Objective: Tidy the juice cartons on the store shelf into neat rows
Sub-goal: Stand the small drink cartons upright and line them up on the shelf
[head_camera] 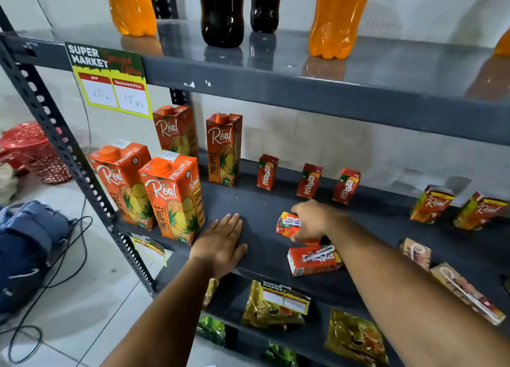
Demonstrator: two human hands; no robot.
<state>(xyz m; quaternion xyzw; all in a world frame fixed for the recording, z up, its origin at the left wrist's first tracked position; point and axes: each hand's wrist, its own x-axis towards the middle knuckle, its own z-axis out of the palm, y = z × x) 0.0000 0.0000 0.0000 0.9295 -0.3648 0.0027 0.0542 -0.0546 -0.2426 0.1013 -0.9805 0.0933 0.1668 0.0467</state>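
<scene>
Your right hand (314,220) is clamped on a small red-orange carton (287,224) with a straw taped on, mid-shelf (386,245); another carton (313,260) lies flat at its 5 o'clock. Your left hand (220,244) rests flat, fingers spread, at 9 o'clock, beside the tall pineapple cartons (174,198).

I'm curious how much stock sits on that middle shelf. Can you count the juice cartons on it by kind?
Tall Real pineapple cartons: 4
Small red Maaza cartons standing: 3
Small red Maaza cartons not standing: 2, one in the right hand
Small Real cartons standing: 2
Small cartons lying at the right front: 2, brand unreadable
Total: 13
</scene>
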